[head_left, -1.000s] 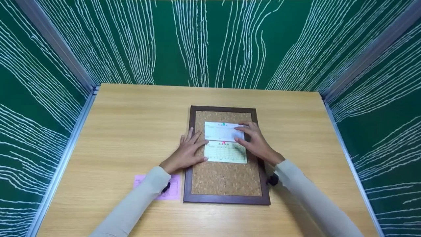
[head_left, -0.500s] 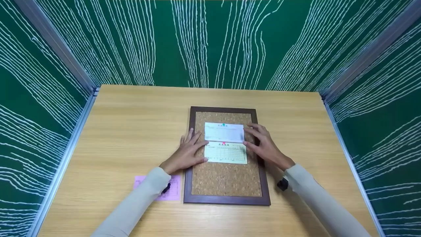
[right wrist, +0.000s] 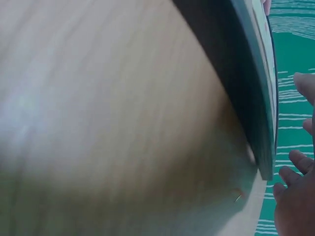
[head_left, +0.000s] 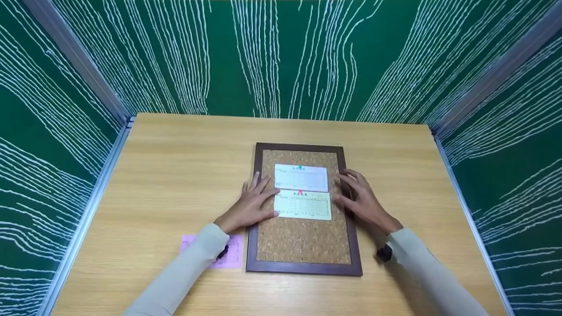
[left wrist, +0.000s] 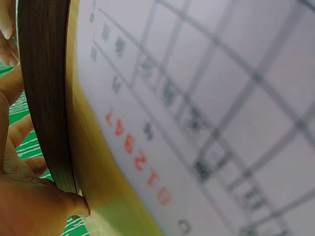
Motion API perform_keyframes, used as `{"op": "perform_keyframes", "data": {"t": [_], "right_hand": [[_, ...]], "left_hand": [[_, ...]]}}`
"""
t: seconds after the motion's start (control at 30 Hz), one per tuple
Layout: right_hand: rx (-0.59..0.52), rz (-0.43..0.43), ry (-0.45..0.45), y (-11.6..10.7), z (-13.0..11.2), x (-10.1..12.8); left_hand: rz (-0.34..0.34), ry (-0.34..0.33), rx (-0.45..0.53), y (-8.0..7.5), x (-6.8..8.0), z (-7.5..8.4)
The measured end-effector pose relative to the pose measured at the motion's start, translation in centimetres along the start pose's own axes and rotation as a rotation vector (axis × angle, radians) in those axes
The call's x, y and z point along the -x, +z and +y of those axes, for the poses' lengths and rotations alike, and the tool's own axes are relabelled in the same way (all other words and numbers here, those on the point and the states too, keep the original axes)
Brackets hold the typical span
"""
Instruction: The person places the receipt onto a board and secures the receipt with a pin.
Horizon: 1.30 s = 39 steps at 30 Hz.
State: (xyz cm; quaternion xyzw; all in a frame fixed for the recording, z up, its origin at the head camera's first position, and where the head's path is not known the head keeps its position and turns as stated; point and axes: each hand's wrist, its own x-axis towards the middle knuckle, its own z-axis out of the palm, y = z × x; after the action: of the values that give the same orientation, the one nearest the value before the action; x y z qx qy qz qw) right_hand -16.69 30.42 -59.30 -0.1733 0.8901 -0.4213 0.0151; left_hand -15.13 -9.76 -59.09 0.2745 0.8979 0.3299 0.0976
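A cork board in a dark wooden frame (head_left: 252, 245) lies flat on the table. Two slips are pinned to it. The white slip (head_left: 301, 178) hangs from a green pin (head_left: 300, 167), and the pale yellow slip (head_left: 303, 207) below it from a red pin (head_left: 300, 192). My left hand (head_left: 254, 201) lies flat on the frame's left side, fingertips touching the slips' left edges. My right hand (head_left: 359, 196) rests with relaxed fingers on the frame's right side, just off the slips. The left wrist view shows the frame's edge (left wrist: 44, 98) close up, and the right wrist view shows it (right wrist: 236, 73) blurred.
A pink printed sheet (head_left: 230, 256) lies on the wooden table (head_left: 175, 171) left of the board, partly under my left sleeve; it fills the left wrist view (left wrist: 221, 123). Green walls with white lines enclose the table on three sides.
My right hand slid rightward off the white slip to the frame's right side. The left hand stayed where it was.
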Motion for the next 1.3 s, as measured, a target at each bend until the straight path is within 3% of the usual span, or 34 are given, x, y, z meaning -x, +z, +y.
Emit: {"op": "perform_keyframes", "data": {"t": [0.6,1.3], "right_hand": [[0.098,-0.033,0.091,-0.5,2.4,1.5],[0.138,-0.094,0.014,-1.2,3.5,1.3]], "left_hand": [[-0.014,-0.007,0.007,-0.2,0.1,0.1],[-0.021,-0.015,-0.014,-0.1,0.0,0.1]]}}
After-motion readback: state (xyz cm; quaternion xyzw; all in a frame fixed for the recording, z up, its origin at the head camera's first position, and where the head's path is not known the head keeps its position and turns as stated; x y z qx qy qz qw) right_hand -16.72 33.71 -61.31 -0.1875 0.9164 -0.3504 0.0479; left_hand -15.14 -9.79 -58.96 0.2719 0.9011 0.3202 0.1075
